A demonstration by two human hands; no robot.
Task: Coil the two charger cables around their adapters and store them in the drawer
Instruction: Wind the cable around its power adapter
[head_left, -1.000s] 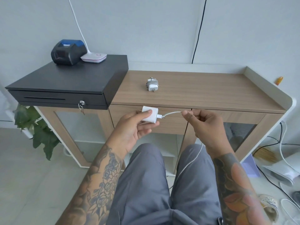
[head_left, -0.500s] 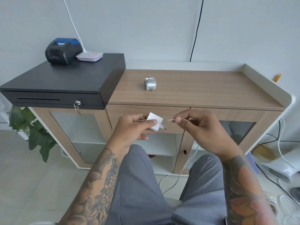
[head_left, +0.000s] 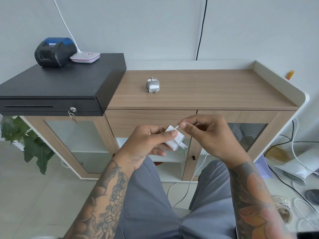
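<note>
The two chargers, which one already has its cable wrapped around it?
The charger lying on the wooden cabinet top: its cable is fully coiled around it. The adapter in the left hand has barely a turn, and its cable trails down between the knees.

We see both of our forearms bare, with no sleeves in view. The left forearm (head_left: 110, 192) carries dark line-work tattoos: flower heads, petals and wave curls. The right forearm (head_left: 250, 195) is tattooed too, with grey scale-like shading near the wrist and, toward five o'clock, orange and red leaf or petal shapes. Our left hand (head_left: 146, 144) and right hand (head_left: 208, 135) wear no rings or gloves. On our legs we wear plain grey trousers (head_left: 155, 204), softly creased, with a seam at six o'clock.
</note>
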